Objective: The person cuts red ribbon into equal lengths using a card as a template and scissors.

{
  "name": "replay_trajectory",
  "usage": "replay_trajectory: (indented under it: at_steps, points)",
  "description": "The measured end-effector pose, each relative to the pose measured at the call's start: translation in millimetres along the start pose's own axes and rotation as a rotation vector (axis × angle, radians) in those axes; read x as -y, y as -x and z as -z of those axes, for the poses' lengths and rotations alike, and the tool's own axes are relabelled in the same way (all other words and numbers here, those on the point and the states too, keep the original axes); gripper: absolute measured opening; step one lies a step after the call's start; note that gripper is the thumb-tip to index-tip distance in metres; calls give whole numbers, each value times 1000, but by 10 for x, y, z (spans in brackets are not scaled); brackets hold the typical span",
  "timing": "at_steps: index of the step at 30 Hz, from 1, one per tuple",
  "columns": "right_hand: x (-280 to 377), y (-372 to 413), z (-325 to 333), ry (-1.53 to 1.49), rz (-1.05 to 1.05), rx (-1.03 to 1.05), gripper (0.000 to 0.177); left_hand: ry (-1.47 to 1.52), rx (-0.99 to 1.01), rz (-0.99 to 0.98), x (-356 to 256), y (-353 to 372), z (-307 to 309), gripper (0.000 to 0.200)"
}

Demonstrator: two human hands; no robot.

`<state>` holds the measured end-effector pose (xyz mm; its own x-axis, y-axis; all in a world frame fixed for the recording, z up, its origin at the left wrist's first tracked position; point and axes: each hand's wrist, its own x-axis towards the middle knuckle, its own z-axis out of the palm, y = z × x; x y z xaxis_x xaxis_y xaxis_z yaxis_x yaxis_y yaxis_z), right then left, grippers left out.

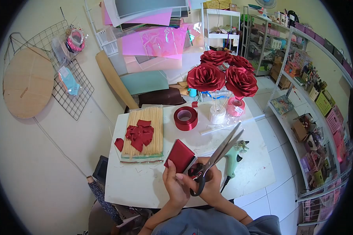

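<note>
- Ribbon (180,156): a glossy red folded piece, in the left hand (174,188), pinched near its lower edge; light thumb pressure should hold the layers flush without creasing them.
- Right hand (212,183): gripping the scissors (221,151), thumb by the ribbon; the slightly parted steel blades point outward, best angled clear of the left fingers.
- Glue gun (232,161): pale green, just beside the scissors; its cord wants a clear path.
- Roll (186,126): smooth red satin, beyond the ribbon.
- Petals (140,135): limp, angular pieces heaped on thin, straight sticks (135,116).
- Roses (206,77): layered, curled, on thin stems in a white pot (217,118).
- Table (139,188): smooth, white, under it all.
</note>
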<state>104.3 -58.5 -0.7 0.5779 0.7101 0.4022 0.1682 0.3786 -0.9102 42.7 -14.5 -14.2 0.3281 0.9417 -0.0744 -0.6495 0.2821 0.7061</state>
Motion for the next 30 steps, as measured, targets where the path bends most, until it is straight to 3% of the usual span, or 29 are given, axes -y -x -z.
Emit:
replay_trajectory:
  at_steps: [3,7,9,10,12,15,17,19,23,25,30]
  points:
    - [15,17,38,35,4,72,44,-12,-39,30,-21,-23,16,34]
    - [-13,18,157,-95,-3,-9,40,144,-103,-155,-80,-184,130,28]
    - [111,11,352,-116,-108,184,38,140,-51,-180,-163,-226,203,30]
    - [169,25,417,-116,-109,186,38,170,-124,-153,-210,-235,152,27]
    - [242,50,488,-416,-443,521,35,158,-42,-183,-202,-275,251,26]
    - [197,125,461,-500,-579,776,41,144,56,-219,-216,-290,277,25]
    - [118,169,445,-547,-611,827,44,145,71,-227,-238,-283,217,24]
    - [107,163,431,-513,-680,936,45,141,-234,-281,-247,-270,97,25]
    - [33,170,420,-514,-658,947,47,142,-205,-300,-252,-299,235,24]
    - [36,163,420,-513,-655,951,49,130,4,-343,-294,-279,241,24]
    - [18,186,380,-538,-647,977,60,31,-12,-396,-364,-213,238,27]
